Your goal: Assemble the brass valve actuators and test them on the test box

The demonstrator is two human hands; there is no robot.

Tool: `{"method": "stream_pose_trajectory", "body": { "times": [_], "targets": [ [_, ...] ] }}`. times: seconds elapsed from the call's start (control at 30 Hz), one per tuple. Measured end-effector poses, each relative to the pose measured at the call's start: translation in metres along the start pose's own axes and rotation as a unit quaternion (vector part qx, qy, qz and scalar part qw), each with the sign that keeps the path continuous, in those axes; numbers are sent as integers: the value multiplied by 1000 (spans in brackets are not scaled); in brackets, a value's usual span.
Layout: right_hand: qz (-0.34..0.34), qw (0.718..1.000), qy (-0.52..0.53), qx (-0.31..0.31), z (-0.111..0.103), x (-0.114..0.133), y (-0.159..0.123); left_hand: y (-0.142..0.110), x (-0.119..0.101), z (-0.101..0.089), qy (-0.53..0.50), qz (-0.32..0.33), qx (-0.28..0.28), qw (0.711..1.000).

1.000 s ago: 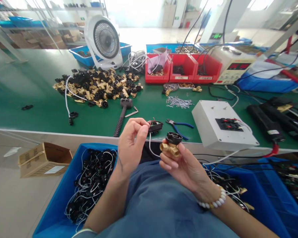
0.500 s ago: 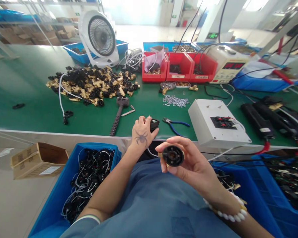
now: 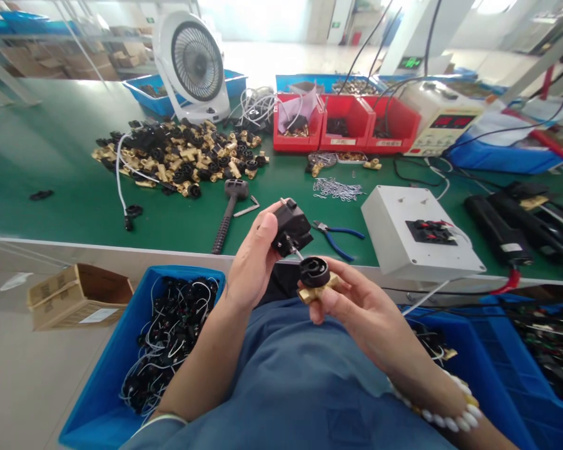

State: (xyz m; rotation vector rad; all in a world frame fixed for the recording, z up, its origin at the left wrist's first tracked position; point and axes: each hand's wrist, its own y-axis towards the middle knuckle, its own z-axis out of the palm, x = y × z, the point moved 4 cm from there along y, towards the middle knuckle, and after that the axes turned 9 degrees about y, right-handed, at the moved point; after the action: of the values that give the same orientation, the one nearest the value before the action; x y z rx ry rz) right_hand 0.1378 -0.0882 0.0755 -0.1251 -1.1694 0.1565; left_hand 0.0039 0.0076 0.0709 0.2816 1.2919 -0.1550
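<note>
My left hand [image 3: 253, 259] is closed around a black box-shaped actuator [image 3: 291, 226], tilted so a thin metal shaft points down and right. Below it, my right hand [image 3: 351, 297] grips a brass valve body [image 3: 315, 292] topped with a round black collar [image 3: 314, 270]. The shaft's lower end comes close to the collar; whether they touch I cannot tell. On the bench just beyond my hands lie blue-handled cutters [image 3: 338, 237], a dark hammer [image 3: 229, 215] and a small hex key [image 3: 246, 207].
A pile of brass-and-black valves [image 3: 182, 156] spreads across the bench left of centre. Metal clips [image 3: 338, 189] lie before the red bins [image 3: 347, 125]. A grey-white box [image 3: 422, 231] sits right. Blue crates [image 3: 89, 381] flank my lap; a fan [image 3: 197, 65] stands behind.
My left hand has lifted the black actuator off the bench and turned it over beside the valve. My right hand has tipped the valve so its black collar faces upward.
</note>
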Motion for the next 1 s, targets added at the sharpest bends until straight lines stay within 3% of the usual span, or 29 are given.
{"method": "stream_pose_trajectory", "body": {
  "times": [0.17,0.4,0.5,0.6,0.8,1.0],
  "targets": [
    [-38,999,-13,4,3,4,-2,-17,-19,6,140,118,36,983],
    [-68,997,1,26,6,11,-8,-30,-37,13,240,219,71,943],
    [-91,996,-19,-8,11,17,-10,-32,-43,15,287,255,68,921],
    [-111,993,-26,-38,16,19,-10,-32,-44,16,325,272,56,904],
    [-85,996,28,-28,11,16,1,-30,-36,9,349,249,73,900],
    [-99,991,24,-83,4,26,1,-42,-40,10,485,293,37,823]
  ]
}}
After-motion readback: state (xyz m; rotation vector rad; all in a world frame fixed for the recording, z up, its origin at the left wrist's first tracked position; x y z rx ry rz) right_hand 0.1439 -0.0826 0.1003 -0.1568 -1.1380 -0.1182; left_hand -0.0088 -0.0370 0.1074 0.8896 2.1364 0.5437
